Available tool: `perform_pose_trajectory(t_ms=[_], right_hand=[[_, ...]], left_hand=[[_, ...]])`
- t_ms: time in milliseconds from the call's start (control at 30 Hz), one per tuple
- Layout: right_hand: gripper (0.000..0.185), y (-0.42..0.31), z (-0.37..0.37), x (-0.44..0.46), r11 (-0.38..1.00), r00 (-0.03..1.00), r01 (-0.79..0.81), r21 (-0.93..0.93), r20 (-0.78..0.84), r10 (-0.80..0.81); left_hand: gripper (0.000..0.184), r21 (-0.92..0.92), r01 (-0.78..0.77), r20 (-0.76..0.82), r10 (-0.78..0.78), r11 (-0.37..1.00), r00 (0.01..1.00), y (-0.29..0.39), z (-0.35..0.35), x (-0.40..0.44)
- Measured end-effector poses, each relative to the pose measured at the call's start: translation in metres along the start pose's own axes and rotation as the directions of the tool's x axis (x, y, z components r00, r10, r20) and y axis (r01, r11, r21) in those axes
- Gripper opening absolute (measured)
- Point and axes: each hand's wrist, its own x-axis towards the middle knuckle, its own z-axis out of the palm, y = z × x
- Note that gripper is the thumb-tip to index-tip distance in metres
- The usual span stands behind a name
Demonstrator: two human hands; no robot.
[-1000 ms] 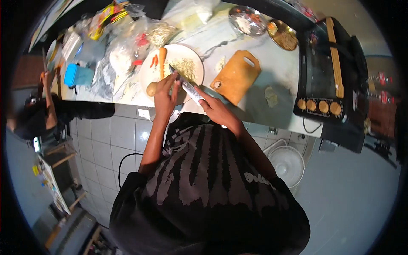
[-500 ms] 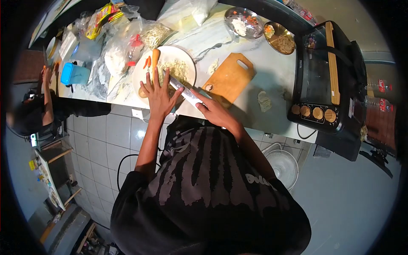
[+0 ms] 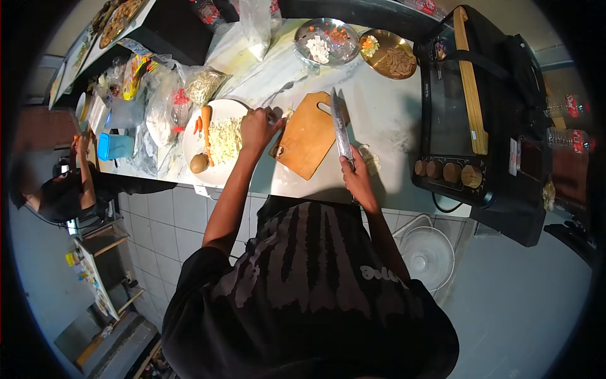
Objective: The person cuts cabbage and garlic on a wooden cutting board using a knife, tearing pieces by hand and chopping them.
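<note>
My right hand (image 3: 358,175) grips the knife (image 3: 341,131), whose blade points up and away over the right side of the wooden cutting board (image 3: 307,142). Between the board and the white plate (image 3: 189,151) is my left hand (image 3: 259,129), fingers bent, with a gap between thumb and forefinger. Its fingertips are close to some small pale pieces (image 3: 290,113) by the board's left edge. On the plate lie chopped pale pieces (image 3: 224,140), a carrot (image 3: 206,120), small red chillies (image 3: 198,124) and a round brown item (image 3: 199,163). A small piece (image 3: 280,151) rests on the board.
A steel bowl (image 3: 327,58) and a brass-coloured bowl (image 3: 403,71) with food stand at the back. At right is a black oven (image 3: 442,120). Plastic bags (image 3: 163,114) and a blue container (image 3: 115,146) are at left. Another person (image 3: 66,189) works far left.
My right hand has moved right, carrying the knife away from the plate. My left hand has left the chopped pieces and reached right, fingers now bent. The camera view has shifted.
</note>
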Motion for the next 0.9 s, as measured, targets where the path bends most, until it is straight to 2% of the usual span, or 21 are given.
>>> perform_pose_trajectory(t_ms=[33,67,100,133,167,200,267,333,400,467,500,533,567,600,667,733,800,833,867,900], right_hand=[[0.049,0.003,-0.006,0.004,0.987,0.991,0.131,-0.092,0.046,-0.128],[0.049,0.006,-0.006,0.009,0.989,0.991,0.125,-0.081,0.047,-0.121],[0.05,0.002,-0.004,0.013,0.927,0.941,0.339,-0.161,0.052,-0.335],[0.05,-0.003,-0.005,0.014,0.811,0.843,0.533,-0.24,0.074,-0.532],[0.05,-0.007,-0.015,0.009,0.884,0.942,0.33,-0.33,0.169,-0.288],[0.05,-0.014,-0.021,0.005,0.885,0.942,0.331,-0.327,0.173,-0.288],[0.054,-0.019,-0.027,0.001,0.838,0.929,0.365,-0.406,0.215,-0.301],[0.056,-0.015,-0.035,0.0,0.811,0.923,0.378,-0.447,0.249,-0.293],[0.058,-0.013,-0.037,-0.002,0.778,0.917,0.392,-0.491,0.278,-0.287],[0.062,-0.014,-0.028,-0.003,0.758,0.92,0.314,-0.572,0.379,-0.095],[0.066,-0.014,-0.022,-0.002,0.731,0.867,0.387,-0.562,0.492,-0.081],[0.06,-0.019,-0.014,-0.002,0.758,0.809,0.415,-0.503,0.585,-0.055],[0.059,-0.004,-0.005,0.007,0.728,0.674,0.603,-0.326,0.696,-0.248],[0.059,0.013,0.002,0.014,0.651,0.495,0.749,-0.124,0.757,-0.426],[0.057,0.008,0.003,0.015,0.659,0.469,0.748,-0.083,0.768,-0.436],[0.055,-0.016,-0.001,0.014,0.658,0.433,0.752,-0.04,0.783,-0.447],[0.052,-0.045,-0.016,0.016,0.763,0.739,0.475,-0.438,0.67,-0.075],[0.052,-0.054,-0.021,0.02,0.752,0.789,0.442,-0.489,0.61,-0.066],[0.052,-0.062,-0.026,0.028,0.741,0.836,0.402,-0.538,0.546,-0.057],[0.051,-0.087,-0.031,0.03,0.74,0.851,0.387,-0.55,0.523,-0.056]], left_hand=[[0.023,0.038,-0.079,-0.042,0.08,0.996,0.996,-0.001,0.004,0.001],[0.023,0.078,-0.155,-0.078,0.162,0.985,0.984,-0.002,0.008,0.002],[0.023,0.086,-0.156,-0.071,0.163,0.984,0.984,-0.005,0.012,0.005],[0.022,0.018,-0.139,-0.06,0.14,0.99,0.988,-0.008,0.015,0.007],[0.022,-0.052,-0.118,-0.05,0.115,0.992,0.992,-0.01,0.019,0.009],[0.022,-0.049,-0.114,-0.049,0.112,0.992,0.993,-0.006,0.016,0.009],[0.021,-0.21,0.062,0.002,-0.063,0.976,0.998,0.0,0.009,0.006],[0.021,-0.232,0.095,-0.027,-0.104,0.968,0.994,-0.001,0.006,0.002],[0.019,-0.354,0.135,-0.125,-0.19,0.926,0.974,-0.002,0.002,-0.003],[0.014,-0.47,0.115,-0.275,-0.268,0.875,0.923,-0.019,0.004,-0.004],[0.012,-0.572,0.088,-0.311,-0.314,0.816,0.897,-0.041,0.008,-0.005],[0.009,-0.663,0.055,-0.335,-0.362,0.747,0.87,-0.052,0.003,-0.009],[0.008,-0.755,-0.011,-0.359,-0.4,0.656,0.843,-0.062,0.0,-0.015],[0.006,-0.828,-0.081,-0.376,-0.442,0.555,0.814,-0.063,-0.012,-0.026],[0.008,-0.854,-0.086,-0.39,-0.523,0.513,0.758,-0.076,-0.028,-0.046],[0.007,-0.85,-0.098,-0.405,-0.525,0.517,0.749,-0.075,-0.046,-0.067],[0.005,-0.878,-0.103,-0.387,-0.566,0.467,0.728,-0.088,-0.049,-0.085],[0.007,-0.843,-0.042,-0.415,-0.598,0.537,0.686,-0.083,-0.05,-0.092],[0.007,-0.843,-0.037,-0.414,-0.603,0.537,0.682,-0.08,-0.049,-0.099],[0.012,-0.817,-0.012,-0.406,-0.561,0.577,0.721,-0.077,-0.046,-0.105]])
